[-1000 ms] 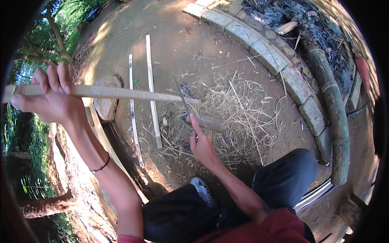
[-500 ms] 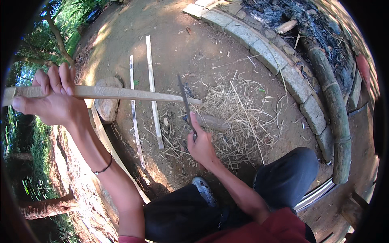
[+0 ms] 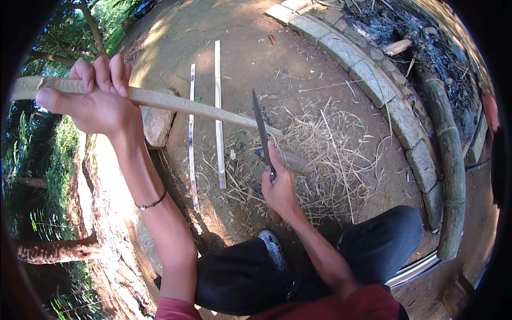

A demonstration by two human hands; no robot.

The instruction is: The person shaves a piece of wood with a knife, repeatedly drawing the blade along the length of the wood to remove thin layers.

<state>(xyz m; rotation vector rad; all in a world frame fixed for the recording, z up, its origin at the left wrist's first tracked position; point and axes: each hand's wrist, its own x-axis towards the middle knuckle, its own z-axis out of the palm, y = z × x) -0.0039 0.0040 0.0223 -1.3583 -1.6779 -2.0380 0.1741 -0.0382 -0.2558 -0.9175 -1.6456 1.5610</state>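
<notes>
Stone border: the curved row of pale blocks (image 3: 368, 80) held grey ash (image 3: 424, 50) and a short light piece of wood (image 3: 398, 47); a thick bamboo pole (image 3: 450, 160) reached out from it.
Left hand: the hand (image 3: 104, 104) was closed around the long pale strip (image 3: 186, 105), its fingers curled over one edge and its thumb pressed along it.
Long pale strip: it was in the left hand, raised above the ground, and sloped toward the heap of shavings.
Right hand: the hand (image 3: 280, 193) was wrapped around the handle of the knife (image 3: 260, 120), with the index finger stretched along the blade.
Ground: bare brown earth (image 3: 256, 64) carried two thin strips (image 3: 218, 117), a rounded stone (image 3: 158, 122) and the curly shavings (image 3: 344, 154). Trees (image 3: 93, 26) stood at the left.
Hard to see: the fingers covered most of the knife handle; whether the blade touched the strip could not be told. The strip's near end was cut off by the dark rim.
</notes>
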